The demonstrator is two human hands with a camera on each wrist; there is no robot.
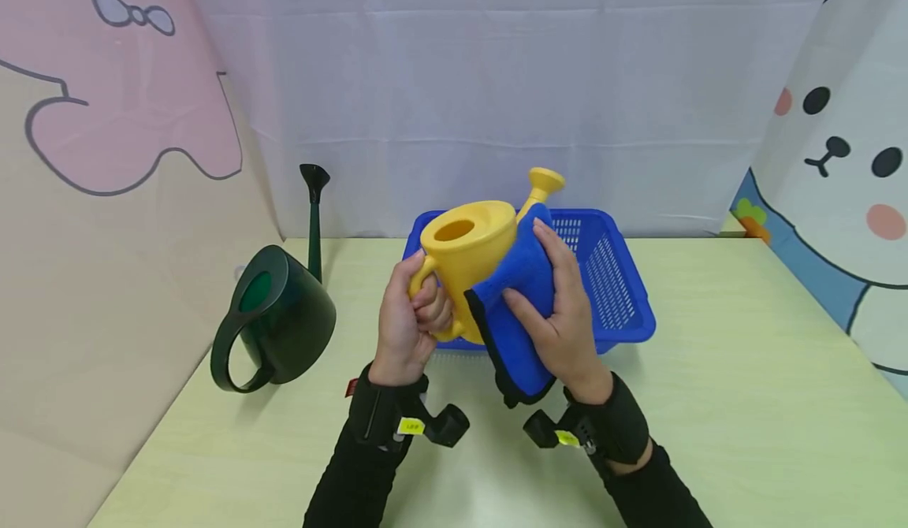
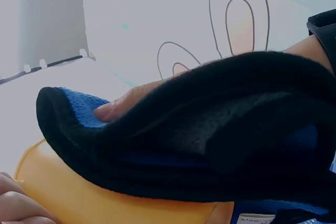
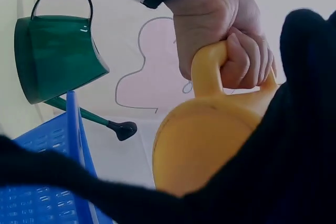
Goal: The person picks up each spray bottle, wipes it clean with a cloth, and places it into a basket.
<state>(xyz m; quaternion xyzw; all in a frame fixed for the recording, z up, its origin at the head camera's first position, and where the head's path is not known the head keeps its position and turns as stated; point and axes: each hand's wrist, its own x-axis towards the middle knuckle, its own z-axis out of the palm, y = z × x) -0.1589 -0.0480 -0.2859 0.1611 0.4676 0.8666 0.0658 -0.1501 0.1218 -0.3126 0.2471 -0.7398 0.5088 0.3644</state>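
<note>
The left grip (image 1: 410, 319) is clutching the yellow watering can (image 1: 474, 264) by its handle (image 1: 423, 271); the right grip (image 1: 571, 327), thumb (image 1: 528, 315) spread, is clasping the black-edged blue cloth (image 1: 521, 347).

Operator: State head-view illumination.
Inspector: Bright, diffuse; soft shadows and a pale sheen lie on the table (image 1: 745, 418).
Operator: State wrist-view quality.
Inspector: Left: hazy, background washed out. Right: dimmer; the foreground cloth (image 3: 294, 177) is near-black and blurred (detail is lost); slight glare marks the green watering can (image 3: 60, 59).
</note>
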